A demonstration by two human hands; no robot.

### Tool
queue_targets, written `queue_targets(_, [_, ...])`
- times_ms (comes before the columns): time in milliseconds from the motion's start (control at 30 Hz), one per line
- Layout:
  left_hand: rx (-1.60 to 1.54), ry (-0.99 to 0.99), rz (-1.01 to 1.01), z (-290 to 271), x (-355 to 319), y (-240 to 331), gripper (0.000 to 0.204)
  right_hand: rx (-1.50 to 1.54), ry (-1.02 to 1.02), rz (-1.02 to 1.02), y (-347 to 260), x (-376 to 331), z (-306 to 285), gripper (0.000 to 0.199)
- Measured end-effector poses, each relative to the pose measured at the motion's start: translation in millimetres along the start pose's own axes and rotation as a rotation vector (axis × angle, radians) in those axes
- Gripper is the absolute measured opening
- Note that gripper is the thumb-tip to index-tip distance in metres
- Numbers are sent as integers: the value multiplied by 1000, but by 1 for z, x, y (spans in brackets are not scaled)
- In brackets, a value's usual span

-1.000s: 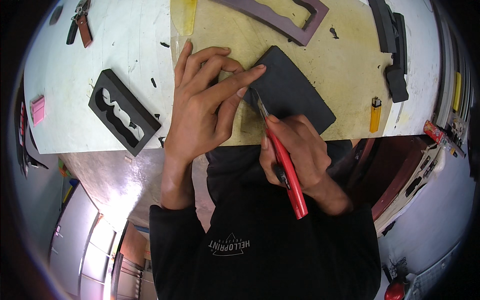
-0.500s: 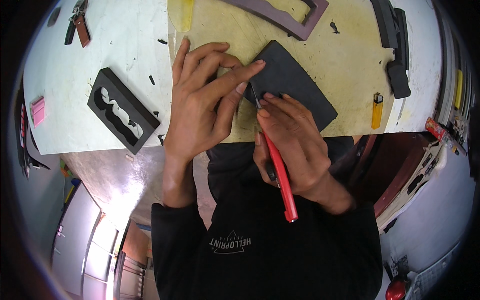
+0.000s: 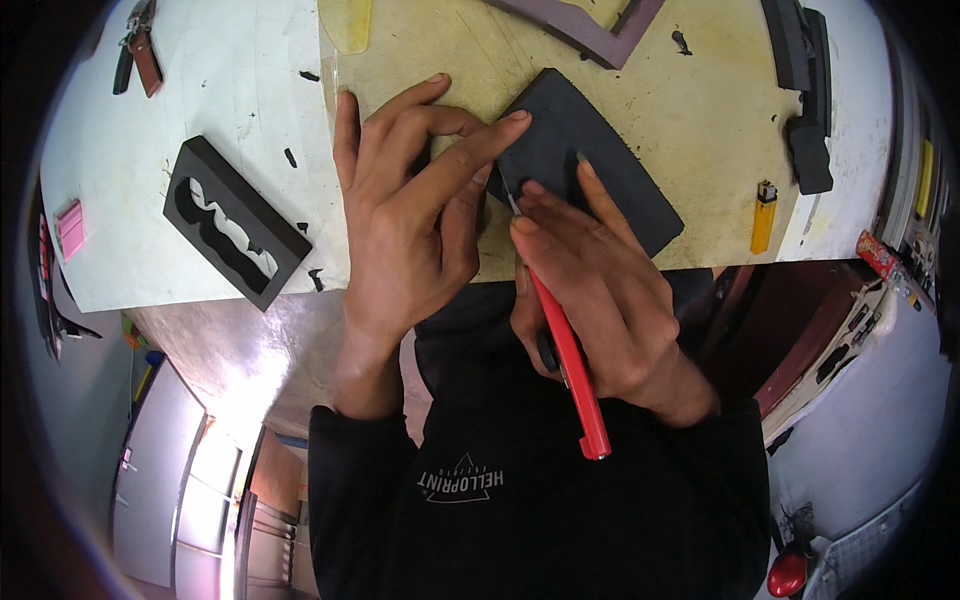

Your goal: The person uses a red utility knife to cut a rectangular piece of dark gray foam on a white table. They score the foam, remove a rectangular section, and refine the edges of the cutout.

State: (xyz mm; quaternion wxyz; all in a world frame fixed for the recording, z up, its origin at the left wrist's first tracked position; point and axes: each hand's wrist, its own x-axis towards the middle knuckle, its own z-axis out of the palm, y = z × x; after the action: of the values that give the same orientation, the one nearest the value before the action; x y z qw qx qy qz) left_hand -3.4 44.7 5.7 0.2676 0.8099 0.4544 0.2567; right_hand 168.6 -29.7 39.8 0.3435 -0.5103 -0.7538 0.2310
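Observation:
A black foam block (image 3: 600,165) lies at a slant on the yellowish mat, near the table's front edge. My left hand (image 3: 410,210) grips its left edge, index fingertip pressed on top and thumb at the side; the remaining fingers are curled and spread apart. In my right hand (image 3: 605,300) is a red utility knife (image 3: 572,365), closed between thumb and fingers. Its thin blade touches the block beside my left thumb, and the very tip is hard to make out. My right hand's outer fingers lie over the block.
To the left sits a black foam piece with a wavy cut-out (image 3: 290,240). A purple frame (image 3: 610,50) is at the far edge, a yellow lighter (image 3: 764,218) and several dark foam pieces (image 3: 808,155) at right. Black scraps (image 3: 290,158) dot the table.
The whole view has shifted slightly. One outer finger of my right hand has stretched farther out over the block. The knife's blade stays at the block's left edge, its handle tilted a little.

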Motion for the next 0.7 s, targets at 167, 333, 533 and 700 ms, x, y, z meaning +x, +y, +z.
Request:
queue_targets(167, [4, -27, 3, -3, 0, -1, 36, 78, 22, 26, 3, 1, -4, 40])
queue_targets(333, [-3, -54, -31, -5, 5, 5, 38, 236, 187, 51, 17, -4, -10, 31])
queue_targets(533, [-37, -50, -36, -7, 4, 7, 34, 102, 468, 228, 24, -34, -37, 30])
queue_targets(700, [-37, 8, -4, -5, 4, 11, 30, 84, 677, 192, 39, -68, -26, 32])
